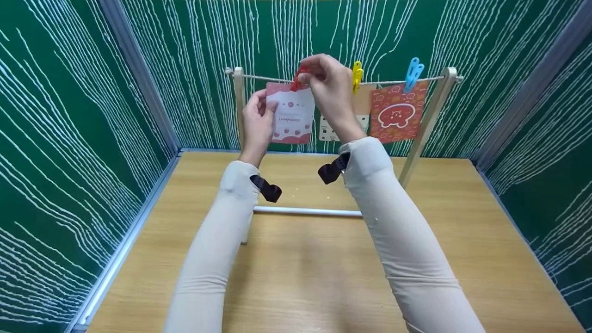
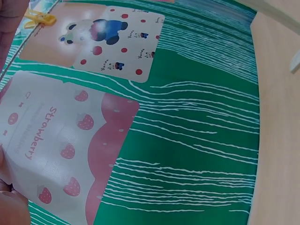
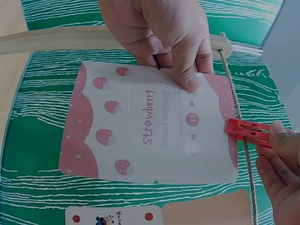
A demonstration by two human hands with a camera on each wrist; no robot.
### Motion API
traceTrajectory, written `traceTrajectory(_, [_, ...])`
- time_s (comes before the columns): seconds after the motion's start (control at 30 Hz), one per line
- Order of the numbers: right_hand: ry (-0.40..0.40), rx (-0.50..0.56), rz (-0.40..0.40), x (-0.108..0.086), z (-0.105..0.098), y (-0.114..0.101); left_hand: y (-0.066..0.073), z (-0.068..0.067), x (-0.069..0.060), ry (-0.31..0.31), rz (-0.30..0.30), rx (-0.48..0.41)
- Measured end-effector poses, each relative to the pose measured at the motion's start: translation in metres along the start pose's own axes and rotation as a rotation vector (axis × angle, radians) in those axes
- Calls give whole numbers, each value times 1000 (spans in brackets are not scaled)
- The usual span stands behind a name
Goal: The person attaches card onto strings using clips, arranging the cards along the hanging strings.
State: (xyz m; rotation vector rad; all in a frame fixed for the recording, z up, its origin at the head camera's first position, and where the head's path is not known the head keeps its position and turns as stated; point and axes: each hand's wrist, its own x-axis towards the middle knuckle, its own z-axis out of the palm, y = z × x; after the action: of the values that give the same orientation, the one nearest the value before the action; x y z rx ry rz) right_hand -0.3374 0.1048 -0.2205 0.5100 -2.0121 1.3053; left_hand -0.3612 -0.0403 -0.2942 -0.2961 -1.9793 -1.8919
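My left hand (image 1: pixel 258 127) pinches the left edge of a pink and white card (image 1: pixel 291 115) printed with strawberries, its text upside down in the head view. Thumb in front, fingers behind, as the right wrist view shows. A red clothespin (image 3: pixel 247 130) sits at the card's upper edge and across the rope (image 3: pixel 234 96). The handle end of that clothespin is pinched between the thumb and fingers of my right hand (image 1: pixel 334 95). Whether its jaws are clamped on the card cannot be told.
A peach card (image 1: pixel 363 101) hangs under a yellow clothespin (image 1: pixel 357 76), and a red-orange card (image 1: pixel 401 113) under a blue clothespin (image 1: pixel 414 75). Wooden posts (image 1: pixel 431 115) hold the rope's ends. A white bar (image 1: pixel 307 211) runs low across, above the wooden tabletop (image 1: pixel 296 277). Green patterned walls (image 1: pixel 92 115) surround it.
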Motion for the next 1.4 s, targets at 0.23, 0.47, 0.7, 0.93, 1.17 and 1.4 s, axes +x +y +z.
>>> traceTrajectory(0.23, [-42,-39,-5,-1,4,-4,1,1,-3,1,14,-27])
traceTrajectory(0.47, [-105,-115,-20,-7,9,-7,-4,1,-5,-2,32,-72])
traceTrajectory(0.7, [-127,-157,-10,-11,12,-6,10,-1,-18,-7,13,-101])
traceTrajectory(0.93, [-147,-163,-22,-14,14,-2,4,-5,-18,-36,39,-106])
traceTrajectory(1.17, [-125,-177,-69,-20,14,3,-16,-9,-11,-71,37,-90])
traceTrajectory(1.4, [-39,-153,-143,-25,11,10,-22,-14,-14,-92,42,-63])
